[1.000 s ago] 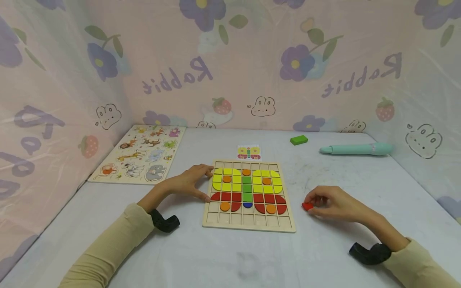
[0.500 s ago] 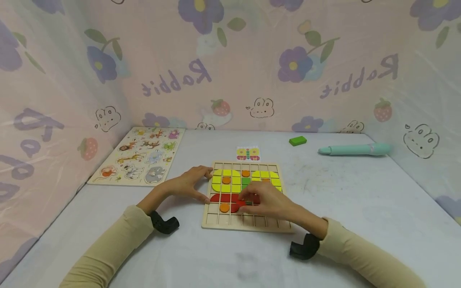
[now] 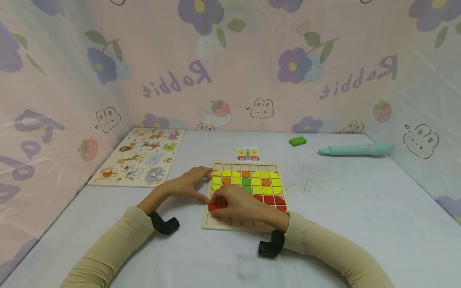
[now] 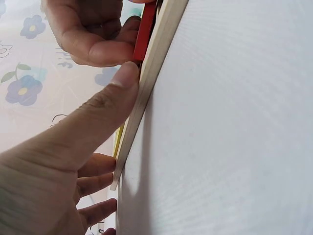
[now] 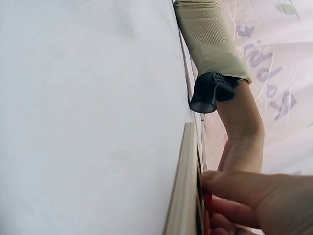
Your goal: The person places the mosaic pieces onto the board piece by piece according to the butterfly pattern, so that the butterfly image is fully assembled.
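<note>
My right hand point(image 3: 235, 202) pinches a red wooden piece point(image 3: 214, 207) at the left side of the grid board point(image 3: 212, 223), in the lower red row. In the left wrist view this red piece point(image 4: 144, 36) stands slightly tilted at the board's rim, held by fingertips. My left hand point(image 3: 187, 185) touches the board's left edge with thumb and fingers spread and fairly straight. Yellow pieces point(image 3: 266, 175), orange discs point(image 3: 265, 183), green squares point(image 3: 246, 182) and red pieces point(image 3: 269, 200) lie in the grid as a butterfly. The right hand covers its lower middle.
Behind the board lies a small butterfly picture card point(image 3: 248, 154). An animal puzzle board point(image 3: 140, 158) lies at the back left. A green block point(image 3: 297, 141) and a mint-coloured pen-like stick point(image 3: 354, 150) are at the back right. Patterned curtains surround the table.
My right hand has carried the red piece from the table right of the board leftward across it to its left side. My left hand has stayed at the board's edge.
</note>
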The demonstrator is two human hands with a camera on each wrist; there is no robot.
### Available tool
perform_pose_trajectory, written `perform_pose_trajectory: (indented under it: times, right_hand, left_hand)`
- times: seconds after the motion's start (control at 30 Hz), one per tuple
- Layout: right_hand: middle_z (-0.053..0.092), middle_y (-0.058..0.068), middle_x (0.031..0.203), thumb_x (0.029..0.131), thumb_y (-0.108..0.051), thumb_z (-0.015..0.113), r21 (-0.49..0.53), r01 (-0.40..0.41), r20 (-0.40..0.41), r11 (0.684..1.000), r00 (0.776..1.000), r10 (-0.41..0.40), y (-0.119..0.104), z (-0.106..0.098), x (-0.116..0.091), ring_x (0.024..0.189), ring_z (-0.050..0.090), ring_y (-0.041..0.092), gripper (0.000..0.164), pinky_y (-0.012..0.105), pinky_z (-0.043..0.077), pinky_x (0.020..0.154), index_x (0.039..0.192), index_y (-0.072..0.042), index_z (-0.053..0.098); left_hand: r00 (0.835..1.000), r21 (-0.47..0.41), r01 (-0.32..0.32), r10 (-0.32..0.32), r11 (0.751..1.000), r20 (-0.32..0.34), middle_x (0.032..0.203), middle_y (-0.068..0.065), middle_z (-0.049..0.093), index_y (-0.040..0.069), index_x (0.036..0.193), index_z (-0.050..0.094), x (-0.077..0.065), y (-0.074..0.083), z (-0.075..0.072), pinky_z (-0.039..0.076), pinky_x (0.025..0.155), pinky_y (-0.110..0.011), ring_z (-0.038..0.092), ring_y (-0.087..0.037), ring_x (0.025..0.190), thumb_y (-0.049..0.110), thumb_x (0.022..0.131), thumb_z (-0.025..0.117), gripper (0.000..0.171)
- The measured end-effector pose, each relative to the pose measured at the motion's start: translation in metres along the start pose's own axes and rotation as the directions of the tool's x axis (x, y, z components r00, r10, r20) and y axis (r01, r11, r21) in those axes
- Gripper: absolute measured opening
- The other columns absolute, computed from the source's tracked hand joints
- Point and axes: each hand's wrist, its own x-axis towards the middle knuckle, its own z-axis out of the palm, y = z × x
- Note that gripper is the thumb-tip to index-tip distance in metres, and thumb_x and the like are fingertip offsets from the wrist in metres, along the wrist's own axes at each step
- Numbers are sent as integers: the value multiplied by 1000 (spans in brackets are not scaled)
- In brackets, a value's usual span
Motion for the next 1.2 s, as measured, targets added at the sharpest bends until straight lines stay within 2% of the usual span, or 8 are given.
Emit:
perform_pose_trajectory:
  times: [0.27,0.73,0.93,1.2]
  right_hand:
    - [61,-10,78,79,-30,75,29,9,4,1000,1000,-9,2,0,0,72,52,7,26,16,44,62,97,-13,69]
    - [64,-9,79,77,-29,77,33,-17,-17,999,1000,17,3,0,0,72,54,5,28,15,47,62,96,-11,69]
    - [63,-9,77,74,-34,78,23,-23,-21,999,999,24,2,-1,-1,72,53,7,32,16,46,61,95,-11,70]
    - [61,-11,78,80,-27,74,29,1,-14,1000,1000,-1,4,-2,-1,71,54,9,25,16,45,60,98,-10,69]
  left_hand:
    - [1000,-5,16,-16,1000,5,147,-15,31,6,123,46,1,-1,1,19,111,-52,23,-33,137,42,72,78,70]
    - [1000,12,-23,23,1000,-6,145,-17,34,6,120,47,1,-1,-1,21,110,-54,27,-35,134,43,71,78,69]
    - [1000,5,-2,2,1000,-1,146,-15,33,7,121,46,2,-3,0,20,111,-52,26,-33,135,42,71,79,70]
    - [1000,0,5,-5,1000,7,147,-15,32,7,122,46,3,-3,1,19,111,-52,24,-33,136,42,71,78,69]
